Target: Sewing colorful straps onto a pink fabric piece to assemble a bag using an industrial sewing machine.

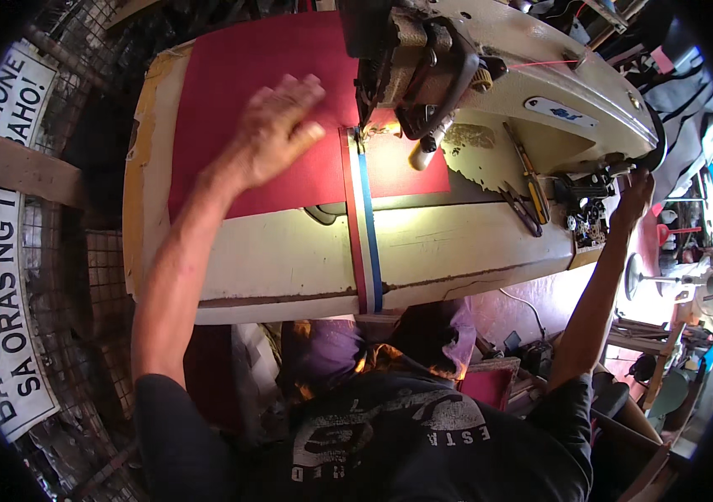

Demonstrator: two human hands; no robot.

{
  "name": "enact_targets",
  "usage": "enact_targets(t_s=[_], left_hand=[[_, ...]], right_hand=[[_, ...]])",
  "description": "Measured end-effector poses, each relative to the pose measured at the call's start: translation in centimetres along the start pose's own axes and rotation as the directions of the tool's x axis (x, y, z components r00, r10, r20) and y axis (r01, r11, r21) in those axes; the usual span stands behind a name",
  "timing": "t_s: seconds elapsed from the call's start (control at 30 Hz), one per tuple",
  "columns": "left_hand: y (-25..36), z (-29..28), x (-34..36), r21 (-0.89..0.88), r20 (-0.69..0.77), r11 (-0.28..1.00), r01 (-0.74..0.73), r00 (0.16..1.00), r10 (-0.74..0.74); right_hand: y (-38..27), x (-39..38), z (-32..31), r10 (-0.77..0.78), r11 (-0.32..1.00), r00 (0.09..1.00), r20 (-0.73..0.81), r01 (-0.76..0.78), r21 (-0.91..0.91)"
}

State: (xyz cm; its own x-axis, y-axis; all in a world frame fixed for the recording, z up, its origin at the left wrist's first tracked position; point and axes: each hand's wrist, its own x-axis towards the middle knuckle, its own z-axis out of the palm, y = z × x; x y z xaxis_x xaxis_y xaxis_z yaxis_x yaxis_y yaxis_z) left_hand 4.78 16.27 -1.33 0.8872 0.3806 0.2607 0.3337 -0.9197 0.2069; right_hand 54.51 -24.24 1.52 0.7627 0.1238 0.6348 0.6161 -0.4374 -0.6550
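While parted, empty left fingers (289, 94) overhang cloth (313, 167), right fingers (641, 181), grip unclear, flank a tray (587, 257) of parts (590, 227).

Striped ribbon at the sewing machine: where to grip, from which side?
Pinch the striped ribbon by its long edges, probably just short of the front edge of the table, coming from the near side. It runs narrow, flat and uncovered there; its far end is crowded by the sewing machine.

1. A white sign (13, 301), left, bears large black capital letters.
2. The person's black shirt (381, 448) carries pale, worn lettering.
3. The sewing machine (532, 42) wears a pale oblong badge (561, 111) with blue marking.
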Motion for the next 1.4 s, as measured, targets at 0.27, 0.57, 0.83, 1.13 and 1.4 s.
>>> enact_targets(t_s=[0.27, 0.57, 0.83, 1.13, 1.4], left_hand=[[0.2, -3.1, -8.7, 0.324, 0.036, 0.920, 0.218, 0.969, -0.243], [14.3, -6.2, -15.4, 0.140, 0.173, 0.982, 0.126, 0.973, -0.150], [10.4, 0.3, -4.4, 0.026, -0.161, 0.999, -0.039, 0.986, 0.042], [8.6, 1.7, -3.3, -0.137, -0.172, 0.977, -0.164, 0.975, 0.140], [9.1, 1.5, -3.1, -0.105, -0.164, 0.984, -0.143, 0.979, 0.124]], right_hand=[[-21.4, -21.9, 2.4, -0.513, 0.846, 0.561, 0.650, 0.461, 0.270], [-25.4, -20.8, 10.3, -0.599, 0.709, 0.290, 0.746, 0.625, 0.327], [-24.3, -17.8, 11.3, -0.819, 0.425, 0.093, 0.567, 0.762, 0.489], [-20.9, -17.9, 6.1, -0.663, 0.676, 0.435, 0.609, 0.697, 0.239], [-12.4, -16.7, 1.4, -0.389, 0.849, 0.887, 0.251, 0.450, -0.275]])
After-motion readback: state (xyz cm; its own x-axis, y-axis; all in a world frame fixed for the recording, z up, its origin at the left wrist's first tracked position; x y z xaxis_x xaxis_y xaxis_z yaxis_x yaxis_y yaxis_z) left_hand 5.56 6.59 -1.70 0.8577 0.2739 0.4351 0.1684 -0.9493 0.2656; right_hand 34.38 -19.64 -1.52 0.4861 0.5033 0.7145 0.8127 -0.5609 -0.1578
